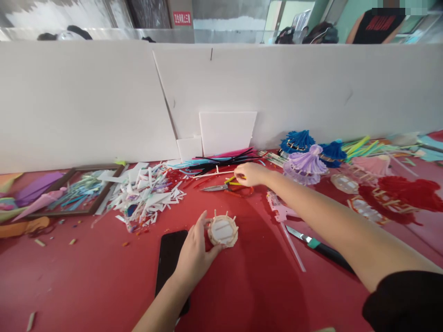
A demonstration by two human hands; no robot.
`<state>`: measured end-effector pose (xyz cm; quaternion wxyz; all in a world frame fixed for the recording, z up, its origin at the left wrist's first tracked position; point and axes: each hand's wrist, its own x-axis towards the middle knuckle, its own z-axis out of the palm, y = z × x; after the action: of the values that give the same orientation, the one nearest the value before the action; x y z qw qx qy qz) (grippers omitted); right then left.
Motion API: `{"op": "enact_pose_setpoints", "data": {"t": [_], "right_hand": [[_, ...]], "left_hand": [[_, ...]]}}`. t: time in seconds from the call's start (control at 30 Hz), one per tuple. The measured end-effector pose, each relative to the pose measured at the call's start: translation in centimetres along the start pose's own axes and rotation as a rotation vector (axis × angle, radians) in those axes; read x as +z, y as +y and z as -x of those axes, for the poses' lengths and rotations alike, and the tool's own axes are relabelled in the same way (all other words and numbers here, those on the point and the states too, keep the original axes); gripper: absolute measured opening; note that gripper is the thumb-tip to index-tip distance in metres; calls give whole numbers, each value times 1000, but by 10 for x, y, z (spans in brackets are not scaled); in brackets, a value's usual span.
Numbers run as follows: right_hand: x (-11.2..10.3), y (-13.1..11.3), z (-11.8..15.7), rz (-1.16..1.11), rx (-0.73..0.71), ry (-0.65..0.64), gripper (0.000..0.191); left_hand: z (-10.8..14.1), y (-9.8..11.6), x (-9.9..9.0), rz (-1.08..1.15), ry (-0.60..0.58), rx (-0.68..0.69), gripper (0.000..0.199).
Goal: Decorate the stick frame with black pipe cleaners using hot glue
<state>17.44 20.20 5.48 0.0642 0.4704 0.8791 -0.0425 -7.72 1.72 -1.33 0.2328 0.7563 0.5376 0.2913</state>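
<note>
My left hand is closed around the near left side of a small round frame, thumb at its lower edge and fingers at its left. The frame has a pale flat middle and a rim of short light sticks, several pointing up. Farther off, my right hand has its fingers pinched at the yellow and orange handles of the scissors, whose blades point left. Under my left wrist lies a black phone. Right of the frame are a pink glue gun with a clear glue stick and a utility knife.
White scraps are heaped left of the scissors. Pipe cleaners lie along the white board wall. Blue, lilac and red fuzzy canopy-shaped pieces stand at right. A brown picture frame lies at left.
</note>
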Motion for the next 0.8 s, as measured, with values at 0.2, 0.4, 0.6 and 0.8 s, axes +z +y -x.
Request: {"op": "enact_pose_setpoints", "data": {"t": [0.2, 0.4, 0.6, 0.8], "right_hand": [[1, 4, -46, 91, 119, 132, 34], [17, 10, -68, 147, 170, 182, 34], [13, 22, -74, 180, 194, 180, 32], [3, 31, -67, 199, 188, 228, 32]], "left_hand": [[0, 0, -2, -55, 62, 18, 72], [5, -1, -4, -96, 82, 23, 71], [4, -4, -1, -106, 91, 30, 74], [4, -6, 0, -83, 95, 6, 75]]}}
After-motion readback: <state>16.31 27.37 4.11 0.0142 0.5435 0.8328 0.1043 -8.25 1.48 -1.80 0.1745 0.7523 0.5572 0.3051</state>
